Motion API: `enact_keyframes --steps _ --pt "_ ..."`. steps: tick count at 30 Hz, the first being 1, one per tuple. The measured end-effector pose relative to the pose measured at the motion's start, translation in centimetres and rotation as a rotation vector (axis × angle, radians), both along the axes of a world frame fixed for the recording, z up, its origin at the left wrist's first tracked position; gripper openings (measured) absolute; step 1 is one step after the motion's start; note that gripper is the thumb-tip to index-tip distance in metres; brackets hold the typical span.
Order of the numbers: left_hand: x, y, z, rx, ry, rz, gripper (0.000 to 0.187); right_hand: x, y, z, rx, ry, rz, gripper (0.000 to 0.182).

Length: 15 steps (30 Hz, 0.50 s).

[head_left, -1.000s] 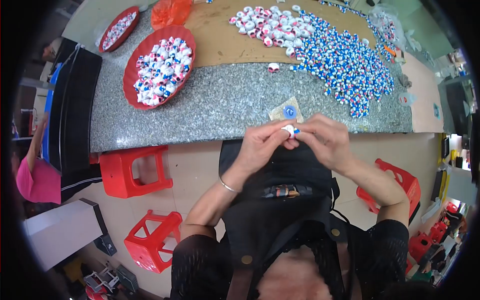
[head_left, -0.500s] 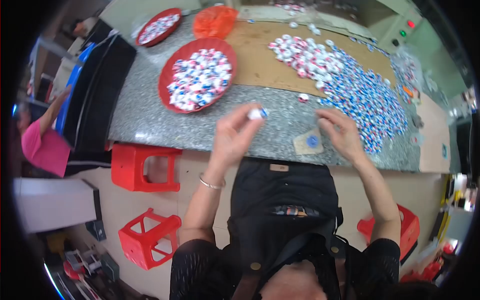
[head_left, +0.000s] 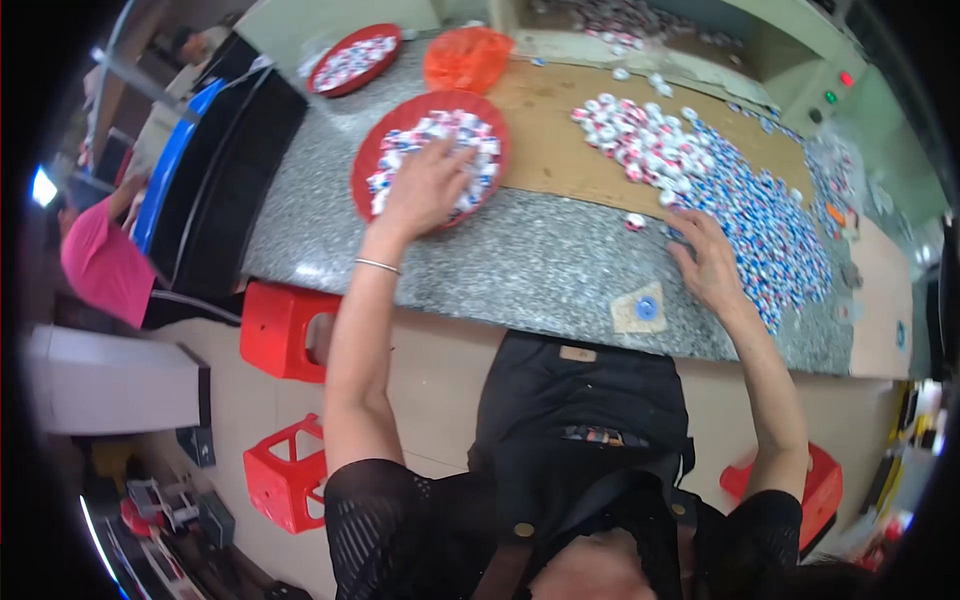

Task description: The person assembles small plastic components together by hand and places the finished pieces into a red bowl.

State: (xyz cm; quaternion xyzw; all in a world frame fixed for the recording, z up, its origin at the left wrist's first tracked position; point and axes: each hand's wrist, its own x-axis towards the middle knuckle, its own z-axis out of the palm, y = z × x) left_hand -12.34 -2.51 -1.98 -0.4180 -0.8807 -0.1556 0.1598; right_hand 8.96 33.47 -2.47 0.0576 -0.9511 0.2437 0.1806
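**Two hands spread across the counter**

At the far left a person in a pink top (head_left: 95,270) stood beside a long black tray (head_left: 225,170). Two red stools (head_left: 285,330) stood on the floor below the edge of the granite counter (head_left: 520,265). Toward the back sat a small red dish (head_left: 352,58) of little pieces, with an orange bag (head_left: 467,58) just beside it.

The left hand (head_left: 428,190) lay palm down over the big red plate (head_left: 368,172), fingers loosely spread on the heap of small blue, white and pink caps (head_left: 478,150) inside it. Whether it had hold of a cap I could not tell, since the palm hid whatever was under it. A thin bangle (head_left: 378,265) ringed that wrist.

Further right, a brown board (head_left: 555,140) lay on the counter. A single cap (head_left: 635,221) lay alone between the plate and the right hand. A blue disc (head_left: 647,307) on a scrap of card sat near the counter's front edge.

The right hand (head_left: 708,265) rested flat at the near edge of the wide pile of caps (head_left: 740,200), fingers stretched out and touching the nearest ones, with nothing gripped that I could see.
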Motion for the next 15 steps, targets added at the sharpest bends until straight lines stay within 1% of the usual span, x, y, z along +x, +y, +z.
enact_keyframes --steps 2,3,4,5,6,9,10,11,12,13,14,15 --pt "-1.0 0.2 0.3 0.023 -0.119 0.05 0.036 1.0 1.2 -0.5 0.007 0.006 -0.045 0.033" --pt "-2.5 -0.1 -0.8 0.005 -0.054 0.086 0.037 1.4 1.5 -0.7 0.006 0.003 -0.064 0.032" --pt "-3.0 0.0 -0.8 0.022 0.043 0.115 0.039 1.7 1.7 -0.7 0.004 0.002 -0.077 0.031" --pt "-2.9 0.4 -1.2 -0.023 0.176 0.229 0.04 1.9 1.7 -0.5 0.011 0.027 -0.082 0.028" --pt "-1.7 1.0 -0.2 -0.068 0.312 0.348 0.04 1.9 1.6 -0.5 0.013 0.022 -0.069 0.027" --pt "1.6 4.3 2.7 0.29 0.315 0.191 0.04 1.0 1.3 -0.7 0.038 0.031 -0.023 0.027" --pt "3.3 5.9 3.4 0.375 0.26 0.053 0.034 0.2 0.9 -1.0 0.069 0.12 0.004 0.026" --pt "5.1 7.4 3.4 0.384 0.06 -0.045 0.029 -0.6 0.6 -1.6 0.109 0.206 0.026 0.025" --pt "6.7 8.8 3.1 0.391 -0.14 -0.165 0.025 -1.7 0.8 -3.5 0.183 0.164 0.07 0.022" --pt "8.0 10.4 2.6 0.35 -0.211 -0.187 0.023 -2.3 1.3 -4.8 0.265 0.116 0.085 0.019" --pt "9.3 12.4 2.0 0.309 -0.277 -0.236 0.021 -2.5 0.4 -4.3 0.265 0.106 -0.004 0.012" --pt "10.0 14.3 1.2 0.33 -0.305 -0.271 0.021 -3.0 0.5 -4.8 0.38 0.124 0.028 0.011"
